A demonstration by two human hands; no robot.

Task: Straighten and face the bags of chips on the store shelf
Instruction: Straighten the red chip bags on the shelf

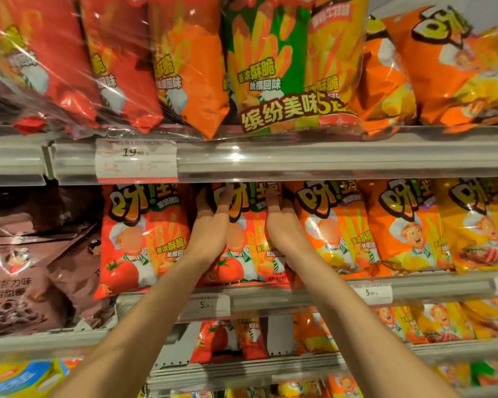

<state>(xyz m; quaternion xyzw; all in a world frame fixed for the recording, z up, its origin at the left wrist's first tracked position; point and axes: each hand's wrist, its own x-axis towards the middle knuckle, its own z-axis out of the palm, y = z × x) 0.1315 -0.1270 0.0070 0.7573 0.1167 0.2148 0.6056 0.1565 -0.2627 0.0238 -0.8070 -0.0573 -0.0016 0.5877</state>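
Both my bare forearms reached up from the bottom of the view toward the middle shelf (pixel 299 285). My left hand (pixel 210 225) lay against the left edge of a red tomato-flavour chip bag (pixel 246 245), fingers stretched up toward its top corner, thumb tucked round the side. My right hand (pixel 282 219) held the opposite edge the same way, fingers long and nearly straight against the printed front. How far either hand curled behind the bag, I could not tell.

That bag stood in the second column of its row, touching a matching red bag (pixel 144 237) on its left and an orange bag (pixel 337 225) on its right. I judged I was squaring this one bag up, mid-task, since the leftmost red bag leaned with its lower corner hanging over the shelf lip.

Next, I thought, it needed a light pull forward to the lip and a small twist to set it upright, without squeezing.

These bags were glossy film, puffed with air, slick and crinkly, with crimped seams top and bottom. Above, a multipack (pixel 285 67) sat wrapped in clear shiny plastic, and a paper price tag (pixel 135 160) hung in the rail.
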